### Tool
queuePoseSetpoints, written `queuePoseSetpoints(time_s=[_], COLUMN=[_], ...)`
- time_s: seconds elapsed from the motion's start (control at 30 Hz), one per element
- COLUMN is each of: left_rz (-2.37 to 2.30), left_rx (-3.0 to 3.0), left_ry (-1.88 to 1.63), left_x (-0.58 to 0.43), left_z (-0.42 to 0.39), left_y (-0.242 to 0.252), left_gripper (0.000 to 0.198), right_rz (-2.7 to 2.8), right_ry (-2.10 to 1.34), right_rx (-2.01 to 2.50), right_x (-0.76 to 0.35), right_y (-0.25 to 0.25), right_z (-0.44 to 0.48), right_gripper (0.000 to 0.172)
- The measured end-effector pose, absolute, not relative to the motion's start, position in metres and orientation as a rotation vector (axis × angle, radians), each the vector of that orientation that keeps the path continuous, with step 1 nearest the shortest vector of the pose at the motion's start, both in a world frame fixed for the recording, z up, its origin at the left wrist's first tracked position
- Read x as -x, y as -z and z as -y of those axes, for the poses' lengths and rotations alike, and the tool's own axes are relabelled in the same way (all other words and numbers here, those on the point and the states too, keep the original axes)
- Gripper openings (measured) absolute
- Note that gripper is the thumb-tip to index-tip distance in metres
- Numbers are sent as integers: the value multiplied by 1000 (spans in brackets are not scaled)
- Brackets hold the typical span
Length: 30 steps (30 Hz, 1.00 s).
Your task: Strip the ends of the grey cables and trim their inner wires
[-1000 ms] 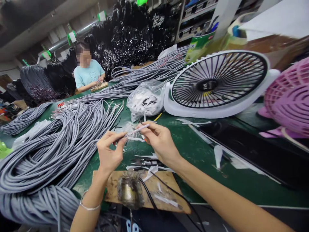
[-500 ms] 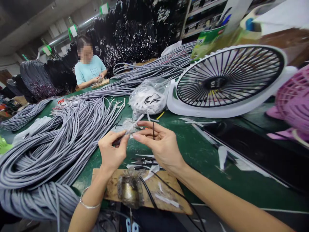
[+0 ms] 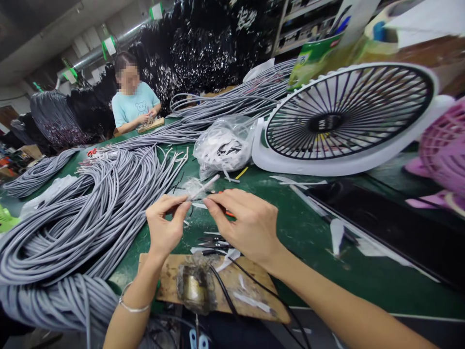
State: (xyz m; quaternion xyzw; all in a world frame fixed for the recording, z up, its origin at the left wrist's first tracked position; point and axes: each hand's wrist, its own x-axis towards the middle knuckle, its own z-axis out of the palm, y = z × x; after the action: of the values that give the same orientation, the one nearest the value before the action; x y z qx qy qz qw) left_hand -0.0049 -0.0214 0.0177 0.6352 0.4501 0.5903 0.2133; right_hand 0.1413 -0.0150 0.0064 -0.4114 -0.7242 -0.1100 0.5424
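My left hand (image 3: 165, 222) is closed in a pinch, thumb against forefinger, on what looks like a grey cable end, mostly hidden by the fingers. Opposite it, a short gap away, my right hand (image 3: 245, 218) also pinches with thumb and forefinger; anything between those fingertips is too small to make out. Just beyond the fingertips are a short white tube (image 3: 209, 183) and a clear, crumpled plastic scrap (image 3: 193, 188). A red-handled tool (image 3: 229, 214) shows partly under my right hand. Black-handled snips (image 3: 215, 241) lie below the hands.
Coiled grey cables (image 3: 105, 194) fill the left. A wooden board (image 3: 254, 286) bearing a metal cylinder (image 3: 195, 289) lies at the near edge. A bag of white pieces (image 3: 227, 148), a white fan (image 3: 308, 167) and a black panel (image 3: 381, 223) stand around. A co-worker (image 3: 136, 102) sits across the table.
My right hand has turned over, its back now upward, with its fingers closed together. A thin dark strand seen by its fingers is out of sight. The red-handled tool shows more.
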Motion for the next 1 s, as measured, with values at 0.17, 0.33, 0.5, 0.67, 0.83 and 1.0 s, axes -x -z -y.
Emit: queuePoseSetpoints(time_s=[0.17,0.33,0.5,0.67,0.83,1.0], left_rz=[-1202,-1188,-1249,-1286,-1233,-1204], left_rx=[-1776,-1805,-1989,-1840,-1745,-1744], left_ry=[-1626,-1612,-1615,-1639,-1627,-1585], left_x=[6,3,1,4,3,2], left_z=[21,21,23,22,22,22], left_y=[-17,-17,-19,-18,-17,-17], left_gripper=[9,9,10,9,8,7], right_rz=[1728,1700,1652,1704,1695,1674], right_ry=[241,57,-169,-129,-94,-99], right_rx=[943,909,877,896,928,896], right_x=[-140,-137,-135,-138,-139,-138], right_y=[-6,-7,-9,-7,-7,-8], right_z=[16,17,18,19,18,19], right_gripper=[26,25,23,25,27,26])
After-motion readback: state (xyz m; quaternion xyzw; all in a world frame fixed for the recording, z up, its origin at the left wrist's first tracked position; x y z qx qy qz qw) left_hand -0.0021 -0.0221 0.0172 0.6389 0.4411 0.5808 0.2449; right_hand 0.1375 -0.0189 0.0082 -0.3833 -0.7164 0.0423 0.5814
